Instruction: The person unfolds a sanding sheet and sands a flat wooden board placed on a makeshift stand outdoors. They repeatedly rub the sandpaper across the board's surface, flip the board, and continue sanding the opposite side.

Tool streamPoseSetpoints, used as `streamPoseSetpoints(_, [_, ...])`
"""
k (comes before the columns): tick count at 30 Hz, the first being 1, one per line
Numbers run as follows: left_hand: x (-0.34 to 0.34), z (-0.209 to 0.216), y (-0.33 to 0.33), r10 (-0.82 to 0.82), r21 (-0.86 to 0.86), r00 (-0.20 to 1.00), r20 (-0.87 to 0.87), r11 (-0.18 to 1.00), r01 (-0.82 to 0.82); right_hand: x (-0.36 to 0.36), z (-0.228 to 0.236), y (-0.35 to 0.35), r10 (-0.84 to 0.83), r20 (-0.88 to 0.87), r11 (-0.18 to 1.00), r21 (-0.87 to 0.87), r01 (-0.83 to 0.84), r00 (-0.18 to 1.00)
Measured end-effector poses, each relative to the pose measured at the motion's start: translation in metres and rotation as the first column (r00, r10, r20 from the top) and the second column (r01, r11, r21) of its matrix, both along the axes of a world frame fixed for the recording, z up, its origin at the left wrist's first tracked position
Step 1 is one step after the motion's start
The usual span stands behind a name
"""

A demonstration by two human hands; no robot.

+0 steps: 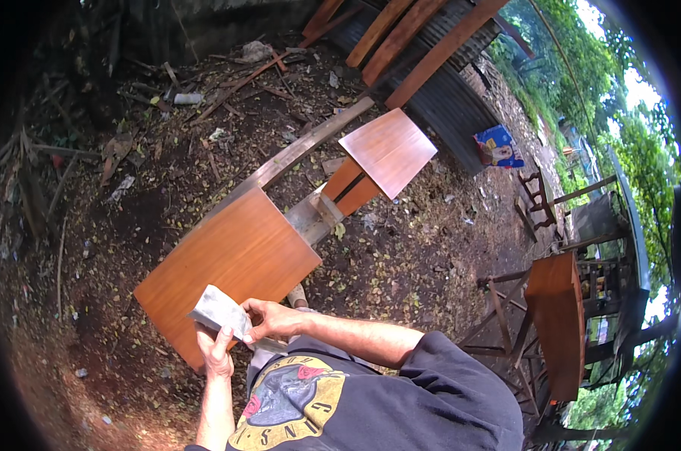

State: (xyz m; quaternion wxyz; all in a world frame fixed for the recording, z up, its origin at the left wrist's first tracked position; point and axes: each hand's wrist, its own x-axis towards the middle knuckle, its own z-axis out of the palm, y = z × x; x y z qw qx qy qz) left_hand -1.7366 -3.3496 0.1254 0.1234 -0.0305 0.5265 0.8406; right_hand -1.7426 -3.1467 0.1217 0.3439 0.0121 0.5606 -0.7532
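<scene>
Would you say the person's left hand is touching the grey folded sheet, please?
Touching. The head view shows the left hand with its fingers wrapped over the lower edge of the grey folded sheet, while the right hand pinches its other side above the brown wooden panel.

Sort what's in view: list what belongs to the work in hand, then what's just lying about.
In hand:
- grey folded sheet, held by left hand and right hand
- brown wooden panel just beyond the hands

Lying about:
- smaller wooden panel
- leaning planks
- blue package
- wooden frames
- scattered sticks and litter
</scene>
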Motion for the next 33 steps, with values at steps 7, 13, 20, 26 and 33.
streamPoseSetpoints(7, [0.000, -0.021, -0.015, 0.228, -0.243, 0.967, 0.117, 0.950, -0.195, -0.006, -0.003, 0.005, -0.221, -0.022, 0.972, 0.075, 0.222, 0.975])
streamPoseSetpoints(13, [0.001, -0.007, -0.012, 0.077, -0.186, 0.995, 0.060, 0.980, -0.065, -0.006, -0.006, 0.012, -0.488, -0.096, 0.853, 0.160, 0.497, 0.868])
streamPoseSetpoints(20, [0.001, -0.003, -0.011, 0.017, -0.685, 0.975, -0.223, 0.708, -0.169, -0.015, 0.003, 0.011, -0.469, -0.141, 0.858, 0.161, 0.488, 0.872])
streamPoseSetpoints(26, [0.009, 0.012, -0.027, -0.030, -0.741, 0.948, -0.315, 0.633, -0.226, -0.013, 0.015, 0.009, -0.057, -0.465, 0.816, 0.489, 0.310, 0.884])
streamPoseSetpoints(33, [0.030, 0.029, -0.047, -0.039, -0.838, 0.928, -0.370, 0.444, -0.315, -0.022, 0.019, -0.002, 0.283, -0.688, 0.751, 0.592, 0.292, 0.668])
